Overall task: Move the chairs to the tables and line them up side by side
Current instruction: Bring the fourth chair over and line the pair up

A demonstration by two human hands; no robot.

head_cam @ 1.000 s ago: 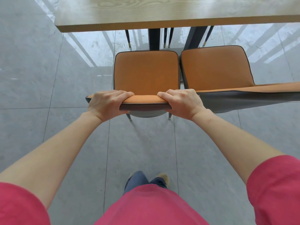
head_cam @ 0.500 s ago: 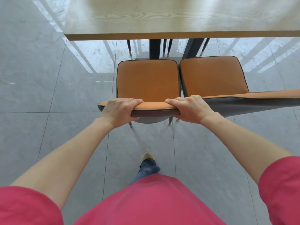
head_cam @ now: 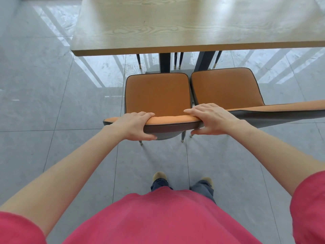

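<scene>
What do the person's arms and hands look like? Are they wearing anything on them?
Both arms are bare from the short pink sleeves down. The left hand and right hand have no gloves, and no rings, watch or bracelet show. The pink top matches the sleeves.

Dining area, likely a restaurant or canteen: long pale wood-grain table (head_cam: 175,25) at 12 o'clock, 2 matching orange upholstered chairs (head_cam: 158,92) side by side facing it, more chair legs (head_cam: 177,62) beyond, glossy grey marble-look floor tiles (head_cam: 44,103) all around.
</scene>
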